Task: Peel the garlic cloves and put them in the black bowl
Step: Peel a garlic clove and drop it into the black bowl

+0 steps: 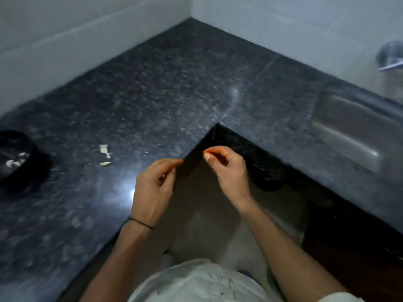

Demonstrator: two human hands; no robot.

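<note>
1. Plainly, the risk is dropping a clove or skin to the floor — both hands work past the worktop (163, 88) edge, well apart from the black bowl (16, 156) at far left, which holds pale cloves.
2. Left hand (152, 186) curls, fingertips pinched; its contents are hidden.
3. Right hand (226, 168) pinches thumb to forefinger — on what, I cannot tell.
4. Garlic scraps (105, 153) lie near the bowl.

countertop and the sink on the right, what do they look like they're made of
countertop: looks like polished dark granite, going by its grey speckles and glossy light reflections, though a stone lookalike is possible. sink: seemingly brushed stainless steel, a dull grey sheen; blur leaves this uncertain.
</note>
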